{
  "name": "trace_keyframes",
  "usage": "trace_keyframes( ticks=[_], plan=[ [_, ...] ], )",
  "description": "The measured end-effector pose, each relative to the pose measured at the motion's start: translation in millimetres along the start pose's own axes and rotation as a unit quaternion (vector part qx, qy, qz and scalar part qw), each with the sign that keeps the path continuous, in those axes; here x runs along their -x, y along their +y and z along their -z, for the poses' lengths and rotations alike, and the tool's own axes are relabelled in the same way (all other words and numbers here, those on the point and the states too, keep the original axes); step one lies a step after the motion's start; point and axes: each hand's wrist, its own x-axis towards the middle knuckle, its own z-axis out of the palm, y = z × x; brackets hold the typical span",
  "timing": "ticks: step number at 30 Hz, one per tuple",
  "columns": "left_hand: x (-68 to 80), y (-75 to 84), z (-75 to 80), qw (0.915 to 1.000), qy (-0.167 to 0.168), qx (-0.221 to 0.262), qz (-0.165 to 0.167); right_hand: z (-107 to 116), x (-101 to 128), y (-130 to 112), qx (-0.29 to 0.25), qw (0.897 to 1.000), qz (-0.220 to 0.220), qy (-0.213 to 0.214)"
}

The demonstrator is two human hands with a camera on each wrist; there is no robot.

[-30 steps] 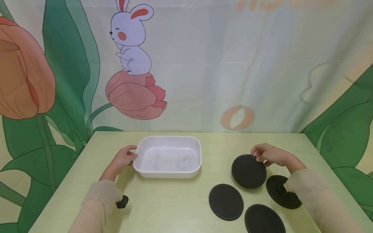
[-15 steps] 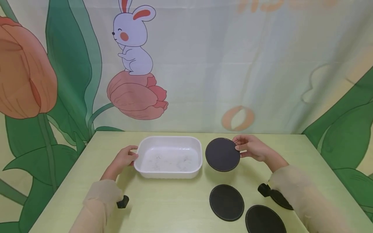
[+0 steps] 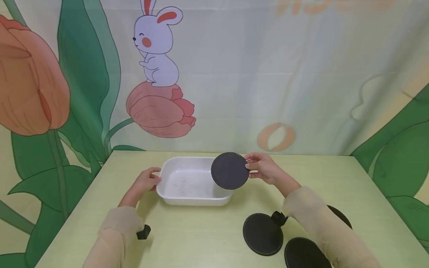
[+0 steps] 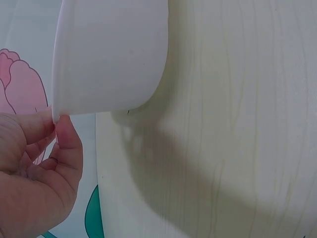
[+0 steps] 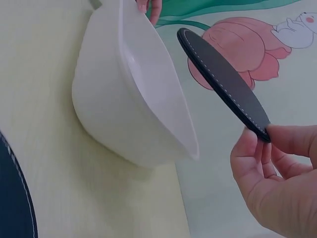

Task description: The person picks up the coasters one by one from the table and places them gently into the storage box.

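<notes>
The right hand (image 3: 264, 170) pinches the rim of a round black stitched-edge mat (image 3: 229, 170), holding it tilted in the air above the right end of the white rectangular plastic tub (image 3: 187, 182), while the left hand (image 3: 144, 183) grips the tub's left rim. The pale green counter (image 3: 201, 230) lies bare before the tub; three more black round mats (image 3: 263, 233) lie near its right front edge. The right wrist view alone shows clear space between mat and tub rim.
</notes>
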Motion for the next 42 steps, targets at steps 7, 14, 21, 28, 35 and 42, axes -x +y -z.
trace_keyframes(
  ticks=[7, 14, 21, 28, 35, 42],
  plan=[
    [0.0, -0.7, -0.2, 1.0000, 0.000, 0.005, -0.006, -27, -19, 7, -0.038, 0.999, -0.005, 0.022],
    [1.1, -2.4, -0.8, 0.9996, -0.002, 0.014, -0.025, -57, -34, 15, -0.055, 0.998, -0.026, 0.033],
    [2.4, -2.1, -1.7, 0.9995, -0.001, 0.017, -0.026, -83, -51, 28, -0.060, 0.996, -0.041, 0.054],
    [1.4, -2.3, -0.7, 0.9997, 0.000, 0.014, -0.021, -105, -66, 42, -0.070, 0.994, -0.039, 0.070],
    [1.7, -1.9, -0.8, 0.9997, 0.005, 0.012, -0.022, -120, -77, 53, -0.070, 0.991, -0.068, 0.094],
    [2.0, -2.9, -2.0, 0.9994, 0.007, 0.018, -0.029, -128, -83, 62, -0.075, 0.988, -0.089, 0.102]
  ],
)
